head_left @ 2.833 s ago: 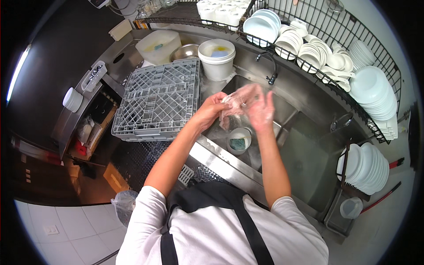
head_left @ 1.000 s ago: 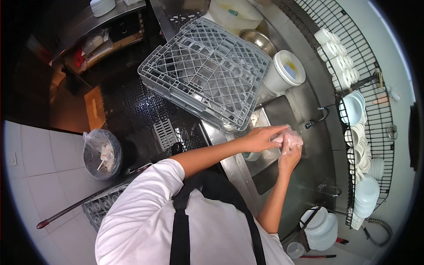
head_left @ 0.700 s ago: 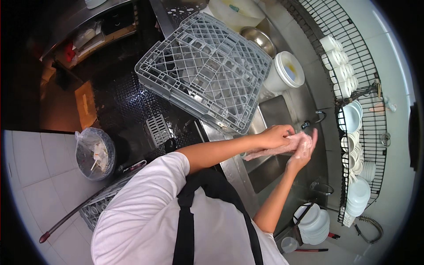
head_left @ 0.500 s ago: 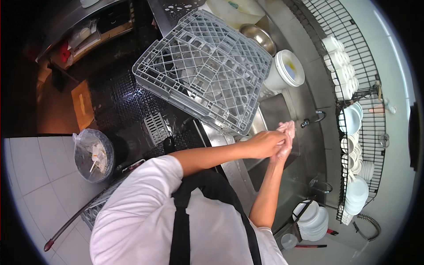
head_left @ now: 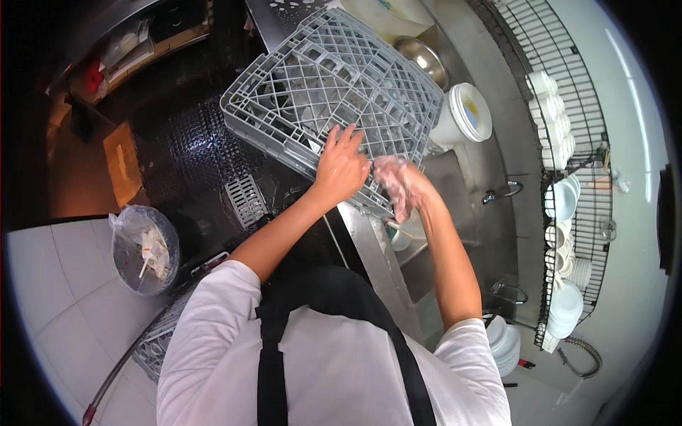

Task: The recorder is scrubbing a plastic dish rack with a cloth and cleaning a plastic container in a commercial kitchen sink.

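A grey plastic dishwasher rack with a lattice top stands tilted across the counter and sink edge, with pale items dimly seen inside. My left hand lies over its near side, fingers spread and nothing held. Just to the right, my right hand is at the rack's near right corner. Something whitish and wet covers it; I cannot tell suds from a thin clear glove. Its fingers are blurred, so any grip is unclear. Below it, at the sink, is a small pale container with a thin stick.
Beyond the rack stand a white bucket and a metal bowl. The steel sink lies to the right under a faucet. A wire shelf holds white cups and bowls. A lined trash bin stands left.
My hands were together over the sink, the left clasping the right. They have come apart and moved left to the rack's near edge, the left hand now spread on it.
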Demonstrator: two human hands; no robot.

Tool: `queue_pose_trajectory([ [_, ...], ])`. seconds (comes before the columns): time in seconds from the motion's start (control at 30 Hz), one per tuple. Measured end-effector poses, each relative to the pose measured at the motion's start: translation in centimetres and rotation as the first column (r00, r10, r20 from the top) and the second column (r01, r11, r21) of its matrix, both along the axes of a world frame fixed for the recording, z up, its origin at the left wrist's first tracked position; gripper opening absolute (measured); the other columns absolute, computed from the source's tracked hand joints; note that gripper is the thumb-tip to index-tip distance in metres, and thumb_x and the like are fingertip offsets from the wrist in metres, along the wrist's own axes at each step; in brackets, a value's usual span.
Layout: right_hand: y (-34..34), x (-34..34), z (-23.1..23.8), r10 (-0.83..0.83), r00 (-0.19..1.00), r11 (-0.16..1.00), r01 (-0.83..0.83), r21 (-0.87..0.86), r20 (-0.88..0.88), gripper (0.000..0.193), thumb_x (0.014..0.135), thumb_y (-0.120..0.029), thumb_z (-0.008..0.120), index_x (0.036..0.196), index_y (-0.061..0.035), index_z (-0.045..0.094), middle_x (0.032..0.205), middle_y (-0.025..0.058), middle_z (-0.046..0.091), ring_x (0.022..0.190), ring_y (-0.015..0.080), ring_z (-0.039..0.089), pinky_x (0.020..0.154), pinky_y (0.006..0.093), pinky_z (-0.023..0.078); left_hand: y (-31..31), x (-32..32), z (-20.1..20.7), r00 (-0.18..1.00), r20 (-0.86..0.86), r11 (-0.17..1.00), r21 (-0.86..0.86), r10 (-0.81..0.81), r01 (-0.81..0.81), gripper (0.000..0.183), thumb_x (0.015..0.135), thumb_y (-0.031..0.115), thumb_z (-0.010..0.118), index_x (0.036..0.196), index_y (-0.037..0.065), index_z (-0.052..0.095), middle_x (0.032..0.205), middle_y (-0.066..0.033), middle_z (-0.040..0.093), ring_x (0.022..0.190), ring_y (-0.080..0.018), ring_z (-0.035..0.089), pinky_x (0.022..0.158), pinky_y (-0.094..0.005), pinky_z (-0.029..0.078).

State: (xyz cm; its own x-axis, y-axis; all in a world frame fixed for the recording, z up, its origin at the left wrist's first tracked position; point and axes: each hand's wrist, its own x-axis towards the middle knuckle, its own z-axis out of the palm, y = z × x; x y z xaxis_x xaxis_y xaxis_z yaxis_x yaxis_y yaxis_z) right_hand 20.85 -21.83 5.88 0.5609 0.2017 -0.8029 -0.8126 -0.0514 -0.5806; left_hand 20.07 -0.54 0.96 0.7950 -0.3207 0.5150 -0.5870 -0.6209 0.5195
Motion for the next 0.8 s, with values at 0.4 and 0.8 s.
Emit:
queue_pose_trajectory([
  [0.4, -0.1, 3.4, -0.4, 0.807, 0.588, 0.468, -0.578, -0.668, 0.057, 0.031, 0.098, -0.028, 0.057, 0.097, -0.0002, 0.072, 0.081, 0.0106, 0.074, 0.077, 0.0239, 0.069, 0.075, 0.0399, 0.054, 0.0, 0.5, -1.1, 0.993, 0.062, 0.981, -0.160, -0.100, 0.109, 0.011, 0.080, 0.016, 0.076, 0.079, 0.005, 0.073, 0.097, -0.0070, 0.066, 0.103, -0.0286, 0.060, 0.096, -0.0448, 0.045],
  [0.8, 0.0, 3.3, 1.6, 0.749, 0.663, 0.512, -0.597, -0.617, -0.021, 0.032, 0.092, -0.027, 0.061, 0.104, 0.0012, 0.072, 0.088, 0.0146, 0.074, 0.080, 0.0276, 0.069, 0.074, 0.0406, 0.053, 0.6, 0.5, -1.0, 0.993, 0.051, 0.981, -0.158, -0.107, 0.114, 0.011, 0.082, 0.016, 0.073, 0.079, 0.005, 0.072, 0.092, -0.0066, 0.065, 0.097, -0.0282, 0.060, 0.093, -0.0428, 0.046],
])
